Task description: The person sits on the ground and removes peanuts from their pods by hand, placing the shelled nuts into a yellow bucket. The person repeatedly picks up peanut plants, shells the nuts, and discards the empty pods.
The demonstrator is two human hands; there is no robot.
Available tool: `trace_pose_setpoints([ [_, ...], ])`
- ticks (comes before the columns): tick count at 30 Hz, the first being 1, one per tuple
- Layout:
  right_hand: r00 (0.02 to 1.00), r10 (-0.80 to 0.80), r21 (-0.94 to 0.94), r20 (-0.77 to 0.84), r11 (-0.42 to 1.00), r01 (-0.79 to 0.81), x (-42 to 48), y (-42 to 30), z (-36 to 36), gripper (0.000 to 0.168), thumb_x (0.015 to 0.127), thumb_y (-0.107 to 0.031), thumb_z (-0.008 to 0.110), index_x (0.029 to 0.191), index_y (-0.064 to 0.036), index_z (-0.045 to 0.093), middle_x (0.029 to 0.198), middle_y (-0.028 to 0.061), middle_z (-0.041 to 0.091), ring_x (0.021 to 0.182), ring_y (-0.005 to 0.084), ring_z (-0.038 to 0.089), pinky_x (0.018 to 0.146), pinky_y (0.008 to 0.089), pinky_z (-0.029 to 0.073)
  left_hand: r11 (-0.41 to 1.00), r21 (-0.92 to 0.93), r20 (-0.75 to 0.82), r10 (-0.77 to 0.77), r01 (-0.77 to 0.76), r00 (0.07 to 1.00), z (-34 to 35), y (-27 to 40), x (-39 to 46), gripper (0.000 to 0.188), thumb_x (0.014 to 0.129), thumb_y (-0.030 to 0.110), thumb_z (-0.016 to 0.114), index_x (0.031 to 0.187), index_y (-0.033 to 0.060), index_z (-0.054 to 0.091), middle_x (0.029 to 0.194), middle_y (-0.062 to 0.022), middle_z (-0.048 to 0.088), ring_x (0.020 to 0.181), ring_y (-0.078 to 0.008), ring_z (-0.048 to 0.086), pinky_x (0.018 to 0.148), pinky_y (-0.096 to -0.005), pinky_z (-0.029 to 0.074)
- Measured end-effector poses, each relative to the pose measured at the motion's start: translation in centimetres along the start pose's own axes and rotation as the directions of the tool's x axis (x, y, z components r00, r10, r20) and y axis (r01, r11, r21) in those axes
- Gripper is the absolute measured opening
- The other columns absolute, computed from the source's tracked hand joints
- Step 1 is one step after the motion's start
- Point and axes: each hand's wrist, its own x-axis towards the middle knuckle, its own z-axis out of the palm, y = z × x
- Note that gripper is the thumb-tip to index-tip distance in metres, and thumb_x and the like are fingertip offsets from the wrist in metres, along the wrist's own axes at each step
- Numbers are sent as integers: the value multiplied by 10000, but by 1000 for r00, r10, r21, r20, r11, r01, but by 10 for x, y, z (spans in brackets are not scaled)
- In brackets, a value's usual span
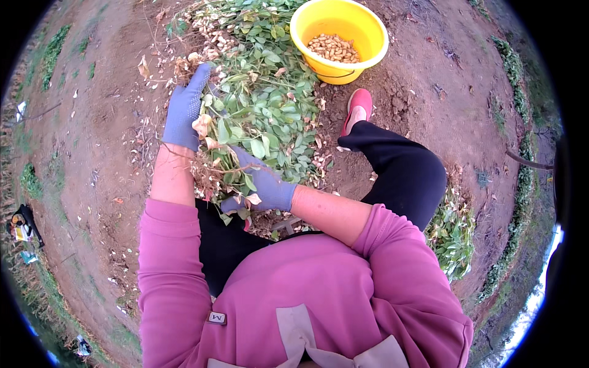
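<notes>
My right hand [271, 186], in a blue-grey knit glove, is wrapped around a bunch of peanut plants [216, 168], with brown roots towards my left forearm and leaves hanging over the fingers. My left hand [184, 110], in a matching glove with a dotted grip, reaches to the left edge of a heap of pulled peanut plants [276, 106]. Its fingertips are beside a tangle of dry roots [185, 69]. Leaves cover part of that hand, so its grip is unclear. Pale peanut pods [216, 41] show among the roots at the heap's far left.
A yellow bucket [338, 73] with peanuts [333, 48] in its bottom stands beyond my foot in a red shoe [359, 103]. More plants [453, 230] lie to the right of my knee. Dry leaves litter the bare soil [110, 152]. Bags [23, 227] lie far left.
</notes>
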Motion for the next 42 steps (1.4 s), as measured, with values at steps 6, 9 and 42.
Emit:
trace_pose_setpoints([
  [6,926,-132,-41,-353,991,125,1,-41,-21,1056,687,-460,784,1485,-18,252,1493,245,294,1398,390,281,1145,460,236,909,-402,-96,74,-107,993,-29,0,24,464,902,302,677,1214,17,486,965,-129,648,703,-254,690,534,-400,589],
  [9,903,-193,-283,-384,956,84,-1,-58,-25,963,705,-401,807,1442,-4,333,1473,226,338,1346,392,349,1096,444,322,880,-417,-251,127,-226,960,-29,1,26,436,904,315,675,1183,33,495,965,-128,648,696,-268,690,535,-417,595],
  [42,300,205,253,-932,958,134,-376,-56,-352,601,944,-479,550,1306,1,542,1140,155,653,1009,256,645,893,348,519,906,351,536,10,-234,844,3,-10,-65,462,973,340,526,1347,68,511,1139,-102,642,1027,-199,625,951,-351,460],
])
